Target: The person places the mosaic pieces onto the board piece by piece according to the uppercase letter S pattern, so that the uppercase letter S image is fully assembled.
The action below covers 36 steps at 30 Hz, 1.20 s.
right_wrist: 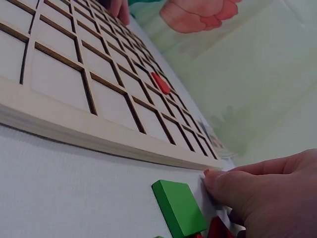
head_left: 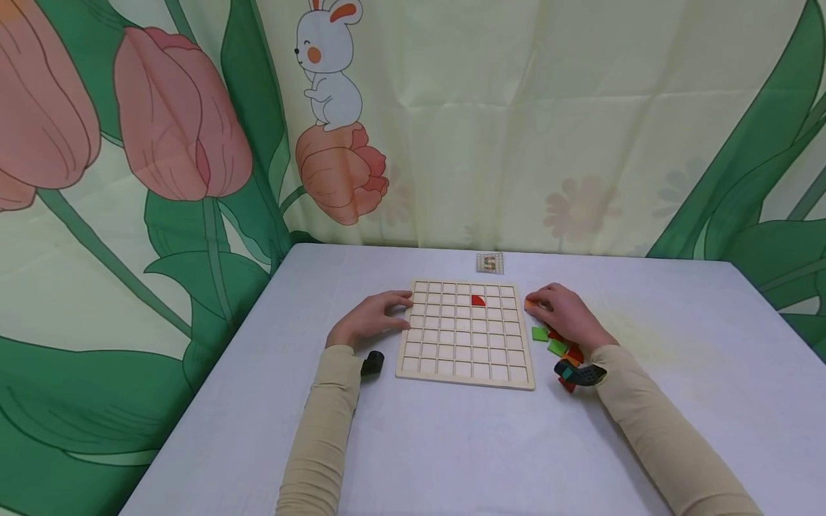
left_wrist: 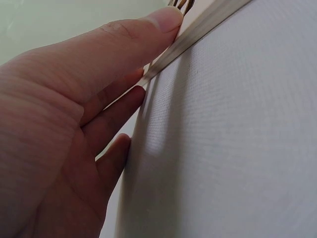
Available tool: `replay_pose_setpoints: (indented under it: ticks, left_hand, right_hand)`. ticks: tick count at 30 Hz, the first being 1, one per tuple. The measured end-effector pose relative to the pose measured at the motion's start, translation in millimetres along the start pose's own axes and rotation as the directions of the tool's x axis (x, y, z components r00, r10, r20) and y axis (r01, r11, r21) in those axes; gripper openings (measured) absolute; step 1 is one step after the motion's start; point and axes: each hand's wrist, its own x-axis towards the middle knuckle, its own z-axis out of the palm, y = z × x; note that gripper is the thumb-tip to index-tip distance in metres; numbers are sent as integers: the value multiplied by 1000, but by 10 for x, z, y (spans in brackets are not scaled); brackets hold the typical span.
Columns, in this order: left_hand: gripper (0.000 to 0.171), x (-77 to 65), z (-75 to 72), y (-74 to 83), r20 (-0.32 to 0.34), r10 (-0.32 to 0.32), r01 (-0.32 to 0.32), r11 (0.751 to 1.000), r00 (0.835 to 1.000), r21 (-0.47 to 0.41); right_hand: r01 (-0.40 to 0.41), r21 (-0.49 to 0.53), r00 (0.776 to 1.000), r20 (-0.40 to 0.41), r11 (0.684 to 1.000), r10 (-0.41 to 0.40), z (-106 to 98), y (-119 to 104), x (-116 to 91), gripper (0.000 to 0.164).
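Note:
A wooden grid board point(head_left: 464, 384) lies flat on the white table, with one red quarter-round piece point(head_left: 477, 300) in a cell of an upper row. At the board's left edge is my left hand point(head_left: 371, 319), its thumb point(left_wrist: 143, 37) resting at the rim and its other fingers spread, fairly straight, along the side. Just off the right edge, my right hand point(head_left: 563, 313) pinches a small orange piece point(head_left: 529, 304) between thumb and fingers, mostly hidden by them. Beneath and beside that hand are loose pieces, among them a green square point(right_wrist: 179, 208).
A small patterned card point(head_left: 490, 263) lies behind the board. Another green piece point(head_left: 557, 347) and several red and orange ones sit by the right wrist, partly under its black wristband point(head_left: 581, 373). A printed curtain point(head_left: 490, 129) hangs behind the table.

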Motion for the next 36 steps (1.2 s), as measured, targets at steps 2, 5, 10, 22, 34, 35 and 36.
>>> replay_pose_setpoints:
  ticks: [2,5,10,22,34,35,36]
  left_hand:
    - [49,6,-4,-6,1,2,-2,1000,1000,2]
    - [50,14,-6,-15,1,2,-2,1000,1000,2]
    - [50,16,-1,-25,4,0,0,1000,1000,-1]
    - [50,15,16,-33,-1,-6,6,1000,1000,-7]
    - [52,26,6,-5,3,1,-1,1000,1000,2]
    - [52,27,6,-9,5,0,0,1000,1000,0]
    - [52,29,8,-12,6,-2,2,1000,1000,-1]
  right_hand:
    - [2,20,1000,-6,1000,-2,6,-36,21,32]
    - [-15,49,1000,-18,999,16,13,-104,60,34]
    - [-12,58,999,-34,998,14,24,-210,146,34]
    - [92,73,996,11,993,-93,170,-458,272,33]
    - [208,51,978,26,977,-209,335,-684,447,24]
    - [205,45,978,32,978,-207,353,-699,465,24]
    - [203,39,978,36,978,-204,373,-713,483,23]
